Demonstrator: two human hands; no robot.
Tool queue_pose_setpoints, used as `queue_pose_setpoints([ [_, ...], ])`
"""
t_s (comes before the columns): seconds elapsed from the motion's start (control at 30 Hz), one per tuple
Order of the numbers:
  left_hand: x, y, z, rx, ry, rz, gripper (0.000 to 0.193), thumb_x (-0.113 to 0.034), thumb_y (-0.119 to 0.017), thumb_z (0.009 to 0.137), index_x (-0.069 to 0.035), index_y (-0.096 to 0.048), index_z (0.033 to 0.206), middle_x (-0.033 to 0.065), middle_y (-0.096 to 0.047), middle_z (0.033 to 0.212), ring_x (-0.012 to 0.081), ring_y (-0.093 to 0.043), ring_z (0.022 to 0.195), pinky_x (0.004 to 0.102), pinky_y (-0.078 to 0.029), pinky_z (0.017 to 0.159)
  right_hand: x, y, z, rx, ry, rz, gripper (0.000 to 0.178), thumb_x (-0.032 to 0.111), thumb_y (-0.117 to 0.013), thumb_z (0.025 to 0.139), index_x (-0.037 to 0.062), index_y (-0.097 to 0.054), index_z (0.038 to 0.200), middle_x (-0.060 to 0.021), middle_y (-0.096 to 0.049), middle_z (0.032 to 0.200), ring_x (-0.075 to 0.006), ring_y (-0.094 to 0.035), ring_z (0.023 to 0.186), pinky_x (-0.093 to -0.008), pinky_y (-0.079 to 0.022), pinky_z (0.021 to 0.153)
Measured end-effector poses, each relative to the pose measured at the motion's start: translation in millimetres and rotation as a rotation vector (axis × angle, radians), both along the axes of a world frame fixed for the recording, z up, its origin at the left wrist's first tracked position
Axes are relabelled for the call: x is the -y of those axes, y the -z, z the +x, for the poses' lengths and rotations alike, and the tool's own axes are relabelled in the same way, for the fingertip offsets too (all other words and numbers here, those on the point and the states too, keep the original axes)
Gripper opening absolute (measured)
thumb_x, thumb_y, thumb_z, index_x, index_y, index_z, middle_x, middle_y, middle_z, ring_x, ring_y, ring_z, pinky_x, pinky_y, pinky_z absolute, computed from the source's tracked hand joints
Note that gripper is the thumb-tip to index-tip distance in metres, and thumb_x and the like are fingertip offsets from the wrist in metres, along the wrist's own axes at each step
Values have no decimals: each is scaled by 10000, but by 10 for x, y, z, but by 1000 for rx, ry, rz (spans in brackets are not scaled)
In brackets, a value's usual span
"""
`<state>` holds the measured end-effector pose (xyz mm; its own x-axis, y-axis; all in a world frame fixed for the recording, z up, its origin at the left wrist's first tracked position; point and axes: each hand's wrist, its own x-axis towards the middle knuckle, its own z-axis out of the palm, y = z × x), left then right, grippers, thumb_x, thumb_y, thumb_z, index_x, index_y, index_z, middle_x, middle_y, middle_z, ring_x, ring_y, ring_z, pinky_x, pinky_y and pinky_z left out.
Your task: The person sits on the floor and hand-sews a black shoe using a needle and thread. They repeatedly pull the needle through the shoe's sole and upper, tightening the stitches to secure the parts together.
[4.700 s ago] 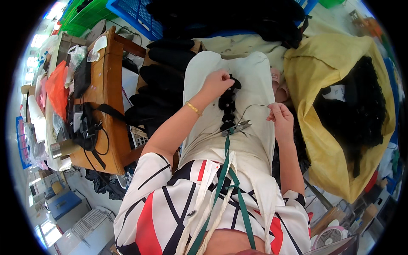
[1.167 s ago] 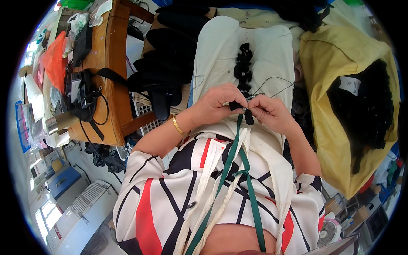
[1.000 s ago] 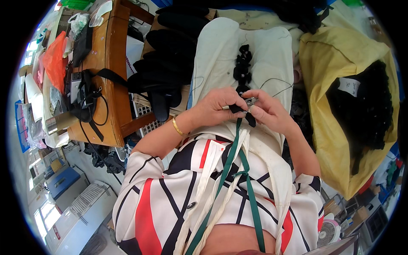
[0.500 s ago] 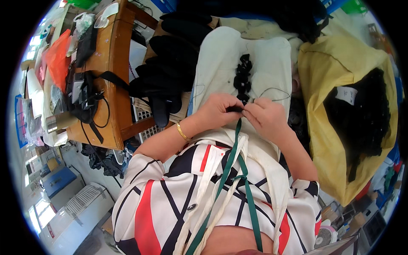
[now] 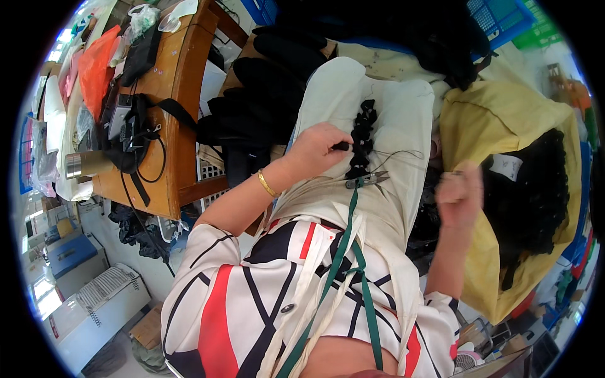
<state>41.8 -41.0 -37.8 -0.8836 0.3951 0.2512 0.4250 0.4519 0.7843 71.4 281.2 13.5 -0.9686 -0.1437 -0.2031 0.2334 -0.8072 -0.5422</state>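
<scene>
Above my lap, my left hand (image 5: 320,150) is closed in a pinch on a small black piece (image 5: 341,146), most of which the fingers hide. Beside it, a row of small black pieces (image 5: 363,129) runs down the white cloth (image 5: 334,94) covering my legs. A pair of thread snips (image 5: 365,181) lies at the row's near end, by a dark green ribbon (image 5: 350,211) that hangs from my neck. My right hand (image 5: 460,192) is raised at the right, in front of the yellow sack; motion smears its fingers. A thin dark thread (image 5: 403,154) loops over the cloth between the hands.
On the right stands an open yellow sack (image 5: 469,126) full of black items (image 5: 535,195). A wooden table (image 5: 167,94) with a black strap, cables and a metal cup (image 5: 82,165) is at the left. Black padded shapes (image 5: 252,120) pile up beside it. Blue baskets (image 5: 498,22) stand at the back.
My hands were together at the row's near end. The right hand has swung out to the right; the left has shifted slightly up and left with the black piece. The snips now show.
</scene>
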Motion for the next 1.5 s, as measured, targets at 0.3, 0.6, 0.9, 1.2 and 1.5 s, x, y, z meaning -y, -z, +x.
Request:
queue_pose_setpoints([
  [0.3, 248, 36, -113, -155, -104, -94, 202, -9, -723, 723, -56, -690, 917, 85, -643, 771, 252, -599, 736, 330, -493, 654, -2894, -20, 400, 24, 1530, 438, 250, 19, -502, 863, 45, -424, 627, -26, -391, 607, -173, -435, 544, -537, -567, 896],
  [0.6, -101, 93, -186, 376, -103, 269, 111, -87, -700, 835, -13, -675, 914, 47, -654, 790, 92, -588, 722, 254, -479, 662, -343, 579, 70, 4, 315, 1107, 186, 21, -646, 883, 56, -589, 1057, -6, -567, 928, -116, -565, 842, -252, -477, 795],
  [0.9, -106, -15, -741, 616, -72, 540, 157, -106, -671, 892, -53, -659, 1039, -15, -654, 875, 41, -555, 764, 218, -463, 687, 850, 629, -436, -330, -77, 1223, 105, 49, -651, 895, -4, -624, 982, -26, -628, 839, -119, -586, 786, -259, -482, 750],
  [1.2, 1244, 1252, -2443, 685, -1277, 958, 711, -183, -823, 733, 120, -471, 1271, 222, -600, 1235, 303, -607, 1105, 362, -487, 934, 741, 839, -380, -103, -153, 1101, 81, 49, -647, 910, 3, -621, 971, 41, -595, 850, -28, -512, 751, -182, -431, 698],
  [1.5, 1185, 1354, -2772, 719, -1532, 559, 726, -159, -848, 704, 108, -470, 1262, 279, -556, 1299, 364, -553, 1226, 362, -455, 1033, 770, 816, -391, -18, -170, 1028, 83, 43, -639, 920, 18, -619, 997, 40, -606, 868, -20, -525, 757, -174, -430, 702],
])
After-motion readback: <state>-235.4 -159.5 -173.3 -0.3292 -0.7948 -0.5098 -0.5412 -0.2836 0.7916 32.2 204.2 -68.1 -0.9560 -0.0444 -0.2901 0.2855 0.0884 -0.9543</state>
